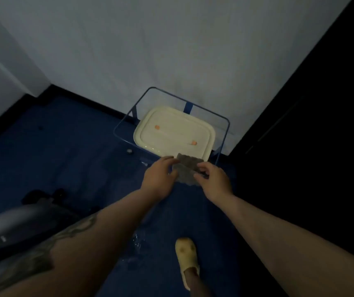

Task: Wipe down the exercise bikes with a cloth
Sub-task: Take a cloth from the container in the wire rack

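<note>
Cloth (pixel 188 170) pinched between my left hand (pixel 158 176) and right hand (pixel 213 179), just before the cream lid (pixel 174 133); I'm readying it, bike next.

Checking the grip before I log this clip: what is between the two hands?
In the head view, the grey cloth spans the gap between the left hand and the right hand; both pinch its edges.
</note>
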Tool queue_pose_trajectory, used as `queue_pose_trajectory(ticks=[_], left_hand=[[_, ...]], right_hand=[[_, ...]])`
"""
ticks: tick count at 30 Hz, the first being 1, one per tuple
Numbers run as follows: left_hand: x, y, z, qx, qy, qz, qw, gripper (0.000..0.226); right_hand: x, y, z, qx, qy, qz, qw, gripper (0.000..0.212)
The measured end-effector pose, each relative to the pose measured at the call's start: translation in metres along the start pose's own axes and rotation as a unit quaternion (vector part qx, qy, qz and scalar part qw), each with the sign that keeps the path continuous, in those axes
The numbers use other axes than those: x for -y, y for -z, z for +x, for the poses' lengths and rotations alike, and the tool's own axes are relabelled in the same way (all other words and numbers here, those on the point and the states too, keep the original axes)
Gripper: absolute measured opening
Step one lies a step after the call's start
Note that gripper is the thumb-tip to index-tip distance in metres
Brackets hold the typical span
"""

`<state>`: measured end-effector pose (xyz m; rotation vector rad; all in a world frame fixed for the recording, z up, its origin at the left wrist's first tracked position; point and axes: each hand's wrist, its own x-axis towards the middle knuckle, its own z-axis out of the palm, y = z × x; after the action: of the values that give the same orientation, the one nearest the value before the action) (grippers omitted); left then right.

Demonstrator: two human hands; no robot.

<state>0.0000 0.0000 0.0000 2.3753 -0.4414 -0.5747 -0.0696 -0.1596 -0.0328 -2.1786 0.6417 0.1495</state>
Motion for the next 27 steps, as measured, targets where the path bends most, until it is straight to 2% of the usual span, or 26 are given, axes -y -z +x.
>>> queue_pose_trajectory(ticks=[3, 6, 9, 12, 15, 20, 23, 27], left_hand=[[0.009, -0.009, 0.019, -0.007, 0.021, -0.021, 1.0, 0.038], [0.019, -0.016, 0.023, 0.001, 0.04, -0.024, 0.999, 0.037], [0.024, -0.017, 0.018, -0.003, 0.04, -0.023, 0.999, 0.037], [0.024, -0.014, 0.011, -0.001, 0.039, -0.027, 0.999, 0.038], [0.024, -0.007, 0.004, -0.015, 0.045, -0.039, 0.998, 0.039], [0.017, 0.019, -0.023, -0.051, 0.056, -0.073, 0.994, 0.039], [0.011, 0.039, -0.049, -0.063, 0.048, -0.087, 0.993, 0.039], [0.007, 0.071, -0.095, -0.092, 0.022, -0.095, 0.991, 0.038]], right_hand=[[-0.008, -0.012, 0.022, 0.018, -0.015, -0.034, 0.999, 0.042], [-0.016, -0.021, 0.032, 0.037, -0.017, -0.121, 0.992, 0.045], [-0.021, -0.023, 0.038, 0.021, -0.009, -0.167, 0.986, 0.03], [-0.021, -0.021, 0.041, 0.012, -0.005, -0.158, 0.987, 0.012], [-0.017, -0.014, 0.039, 0.005, 0.019, -0.159, 0.987, 0.012], [0.002, 0.004, 0.018, -0.028, 0.089, -0.077, 0.993, 0.006], [0.023, 0.011, -0.011, -0.046, 0.104, -0.01, 0.993, 0.01], [0.058, 0.015, -0.064, -0.108, 0.121, 0.058, 0.985, 0.017]])
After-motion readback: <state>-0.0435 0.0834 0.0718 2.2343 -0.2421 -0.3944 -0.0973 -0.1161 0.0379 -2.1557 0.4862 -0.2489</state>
